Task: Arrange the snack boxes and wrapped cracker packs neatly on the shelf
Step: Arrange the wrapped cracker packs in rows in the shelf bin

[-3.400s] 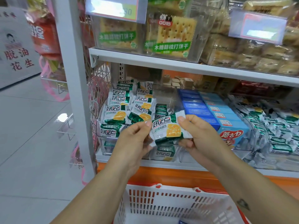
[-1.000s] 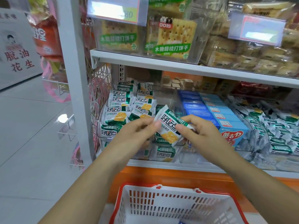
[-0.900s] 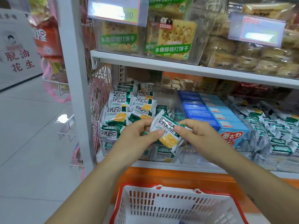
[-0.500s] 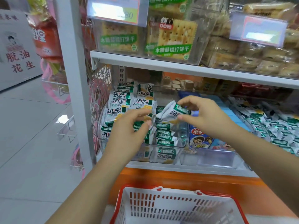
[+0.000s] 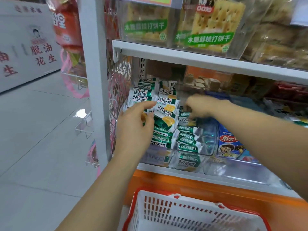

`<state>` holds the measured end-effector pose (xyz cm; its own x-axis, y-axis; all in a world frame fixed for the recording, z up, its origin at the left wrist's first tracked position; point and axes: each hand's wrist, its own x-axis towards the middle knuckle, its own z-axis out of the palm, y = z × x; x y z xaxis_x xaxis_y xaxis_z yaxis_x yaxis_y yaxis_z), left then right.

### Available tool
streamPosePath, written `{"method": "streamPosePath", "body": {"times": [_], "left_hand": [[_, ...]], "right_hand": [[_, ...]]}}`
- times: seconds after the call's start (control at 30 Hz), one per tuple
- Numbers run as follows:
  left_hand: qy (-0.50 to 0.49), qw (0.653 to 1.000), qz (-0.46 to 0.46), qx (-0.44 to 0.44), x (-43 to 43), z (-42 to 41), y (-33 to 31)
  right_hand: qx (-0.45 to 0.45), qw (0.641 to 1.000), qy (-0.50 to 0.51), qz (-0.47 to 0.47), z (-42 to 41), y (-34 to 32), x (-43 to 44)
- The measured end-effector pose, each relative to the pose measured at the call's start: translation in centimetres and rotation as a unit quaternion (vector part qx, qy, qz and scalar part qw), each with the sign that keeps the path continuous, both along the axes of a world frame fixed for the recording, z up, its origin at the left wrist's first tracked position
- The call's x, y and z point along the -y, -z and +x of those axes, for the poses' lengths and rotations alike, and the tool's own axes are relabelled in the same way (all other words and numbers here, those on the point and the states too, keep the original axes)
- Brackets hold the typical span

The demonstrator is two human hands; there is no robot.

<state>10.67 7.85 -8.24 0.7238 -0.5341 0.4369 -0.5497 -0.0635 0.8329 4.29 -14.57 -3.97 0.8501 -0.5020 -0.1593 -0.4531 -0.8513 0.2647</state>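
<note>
Cracker packs [image 5: 166,114] in green-and-white foil wrap lie in two leaning rows inside a clear plastic bin [image 5: 208,147] at the left end of the white metal shelf [image 5: 155,169]. The left hand [image 5: 135,125] is open, its straight fingers laid against the left row. The right hand [image 5: 201,106] curls over the top of the right row (blur hides whether it pinches a pack, so I cannot tell). Tidying this bin looks like the step in hand. The next move probably calls for seating the top pack flush, then squaring the blue cartoon-printed snack box [image 5: 231,144] beside the bin. A red-rimmed white plastic basket [image 5: 158,205] sits below.
</note>
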Motion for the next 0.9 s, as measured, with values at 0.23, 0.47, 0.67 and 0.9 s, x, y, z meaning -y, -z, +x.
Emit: {"method": "streamPosePath", "body": {"times": [0.23, 0.47, 0.67, 0.9], "left_hand": [[-0.006, 0.999, 0.003, -0.043, -0.1, 0.6, 0.2], [-0.012, 0.998, 0.01, -0.056, -0.5, 1.0, 0.7], [-0.023, 0.998, 0.009, -0.051, -0.1, 1.1, 1.0], [-0.026, 0.999, 0.01, -0.039, 0.0, 1.0, 1.2]], "right_hand": [[-0.125, 0.989, 0.038, 0.066, 2.6, 1.2, 1.6], [-0.107, 0.986, 0.019, 0.124, 3.1, 1.4, 3.0], [-0.059, 0.998, -0.009, 0.022, 4.0, 1.7, 4.9], [-0.159, 0.987, 0.015, -0.011, 4.4, 2.7, 5.7]]}}
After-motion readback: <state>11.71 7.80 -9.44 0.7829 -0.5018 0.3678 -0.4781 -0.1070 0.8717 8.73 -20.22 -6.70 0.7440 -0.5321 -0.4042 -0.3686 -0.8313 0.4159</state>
